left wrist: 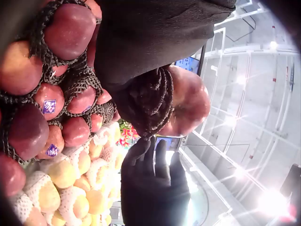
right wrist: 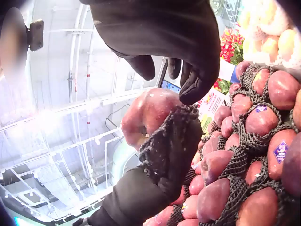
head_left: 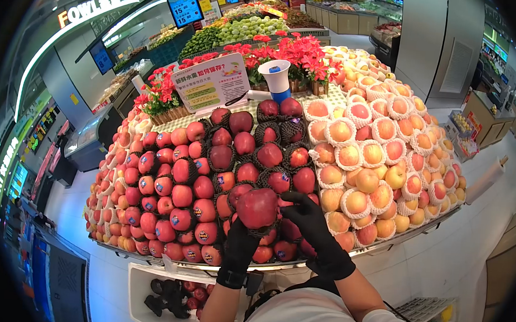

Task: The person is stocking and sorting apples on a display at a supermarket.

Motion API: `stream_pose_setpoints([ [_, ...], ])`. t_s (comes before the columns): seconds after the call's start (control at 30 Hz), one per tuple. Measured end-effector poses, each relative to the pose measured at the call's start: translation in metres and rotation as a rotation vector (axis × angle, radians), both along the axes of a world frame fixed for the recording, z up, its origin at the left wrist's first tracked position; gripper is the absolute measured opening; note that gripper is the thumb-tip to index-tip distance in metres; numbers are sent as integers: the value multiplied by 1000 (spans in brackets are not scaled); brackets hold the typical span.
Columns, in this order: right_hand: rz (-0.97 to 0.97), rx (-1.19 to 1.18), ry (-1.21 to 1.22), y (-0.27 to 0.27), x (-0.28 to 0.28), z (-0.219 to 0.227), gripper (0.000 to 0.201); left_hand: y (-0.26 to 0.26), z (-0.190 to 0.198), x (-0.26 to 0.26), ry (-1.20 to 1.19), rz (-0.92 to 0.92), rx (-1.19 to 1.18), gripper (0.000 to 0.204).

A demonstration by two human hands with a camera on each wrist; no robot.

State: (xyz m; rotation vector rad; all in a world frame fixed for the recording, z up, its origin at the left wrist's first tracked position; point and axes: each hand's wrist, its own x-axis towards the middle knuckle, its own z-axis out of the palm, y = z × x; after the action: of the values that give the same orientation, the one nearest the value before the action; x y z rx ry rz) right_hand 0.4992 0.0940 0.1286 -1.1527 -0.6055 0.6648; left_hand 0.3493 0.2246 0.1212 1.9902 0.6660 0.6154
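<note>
My black-gloved left hand (head_left: 241, 242) holds a large dark red apple (head_left: 257, 208) up over the front of the fruit display. A black mesh foam sleeve (right wrist: 167, 134) wraps the apple's lower part, and its upper part is bare. From the right comes my right hand (head_left: 313, 223), also in a black glove. In the left wrist view, the fingertips (left wrist: 145, 140) of that hand pinch the edge of the sleeve, while its other fingers stay fairly straight. Red apples (head_left: 205, 211) in black mesh sleeves lie just behind and around both hands.
Paler apples (head_left: 366, 180) in white foam nets fill the right side. Behind stand a printed sign (head_left: 211, 82), a white and blue megaphone (head_left: 275, 76) and red flowers (head_left: 300, 54). Below the display's front edge, a white bin (head_left: 137, 298) holds black sleeves and red apples.
</note>
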Motion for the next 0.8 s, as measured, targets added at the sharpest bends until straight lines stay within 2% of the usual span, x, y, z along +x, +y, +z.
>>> stream_pose_setpoints([
  [0.03,-11,-13,-17,0,-1,0,36,4,-6,0,88,29,114,59],
  [0.13,-12,-85,-18,-2,-4,2,34,-3,5,-2,-86,-19,93,57],
  [0.27,46,-162,10,-9,0,3,34,-10,20,-3,-121,-9,-40,80],
  [0.43,87,-201,1,-9,-5,11,36,0,8,-5,-17,-5,62,81],
  [0.53,93,-169,-101,-4,-10,4,48,5,9,-4,45,-29,39,79],
  [0.6,103,-90,-119,3,-17,1,61,2,12,-2,-92,-25,-30,75],
  [0.63,112,-130,-149,4,-19,6,68,1,13,-1,-162,-23,-64,72],
  [0.7,130,-210,-213,3,-21,21,80,10,3,2,-178,-57,71,59],
  [0.73,123,-148,-176,4,-21,19,83,15,-3,4,-186,-73,139,52],
  [0.8,113,-24,-103,9,-23,11,88,21,-15,1,-103,-17,549,47],
])
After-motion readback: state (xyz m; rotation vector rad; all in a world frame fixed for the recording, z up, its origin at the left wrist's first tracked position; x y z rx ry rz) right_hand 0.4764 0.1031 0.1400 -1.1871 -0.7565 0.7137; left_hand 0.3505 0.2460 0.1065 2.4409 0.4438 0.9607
